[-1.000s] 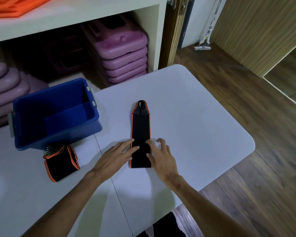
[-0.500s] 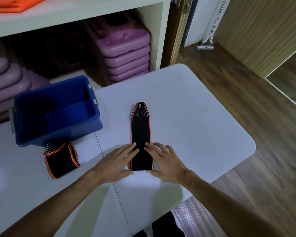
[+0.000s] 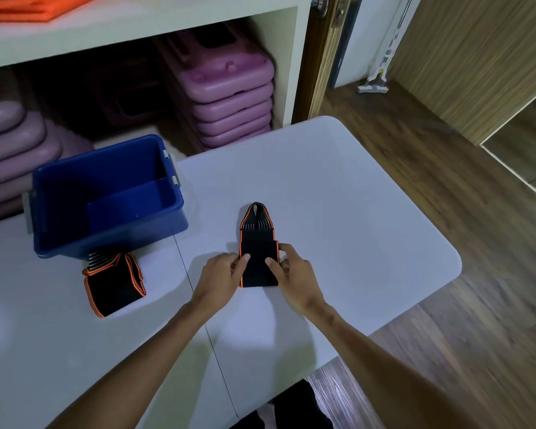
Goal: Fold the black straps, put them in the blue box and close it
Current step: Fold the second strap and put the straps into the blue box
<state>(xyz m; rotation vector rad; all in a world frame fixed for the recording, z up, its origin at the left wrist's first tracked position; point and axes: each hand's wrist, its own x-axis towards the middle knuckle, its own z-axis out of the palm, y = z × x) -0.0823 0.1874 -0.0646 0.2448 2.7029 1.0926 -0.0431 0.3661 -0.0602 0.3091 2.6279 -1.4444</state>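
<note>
The white table (image 3: 338, 187) carries a blue box (image 3: 112, 239) and seemingly two black straps (image 3: 258, 258).

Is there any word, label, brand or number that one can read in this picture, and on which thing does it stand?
None can be read.
Strap being folded: no print visible.
Folded strap: no print visible.
Blue box: plain walls, no label.
White tool leaning by the door: dark marks, too small and blurred to read.

Single head view, worn high, looking forward and down, close over bench (image 3: 338, 193); both forearms enter from bottom edge; shelf (image 3: 136, 32) at top, floor at right.
</note>
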